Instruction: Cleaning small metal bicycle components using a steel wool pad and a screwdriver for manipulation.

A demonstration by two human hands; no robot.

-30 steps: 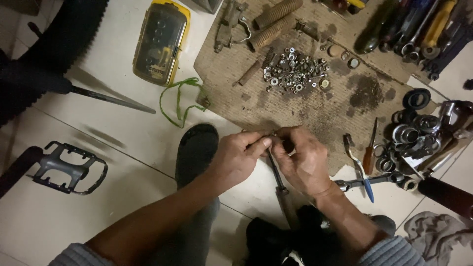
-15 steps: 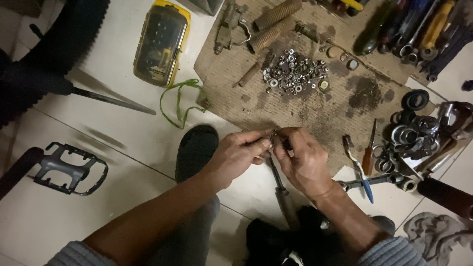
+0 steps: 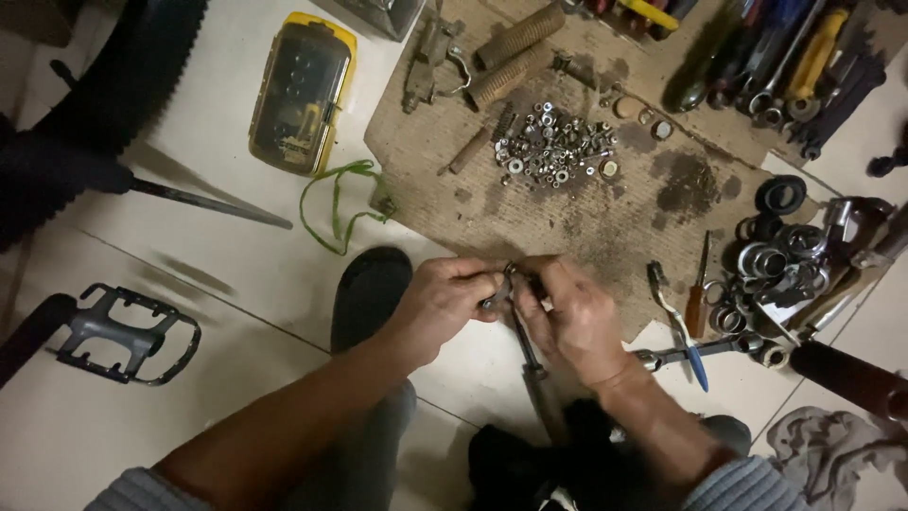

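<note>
Steel rod (image 3: 526, 343) stands between your knees — your left hand (image 3: 443, 305) and right hand (image 3: 570, 317) pinch a small fitting (image 3: 504, 287) at its top; greasy fingers could drop it.

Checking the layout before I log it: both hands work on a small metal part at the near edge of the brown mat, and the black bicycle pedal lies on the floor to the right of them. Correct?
Not quite. The black bicycle pedal lies on the floor to the left of the hands, as the head view shows. Left hand and right hand do meet on the small metal part at the brown mat's near edge.
</note>
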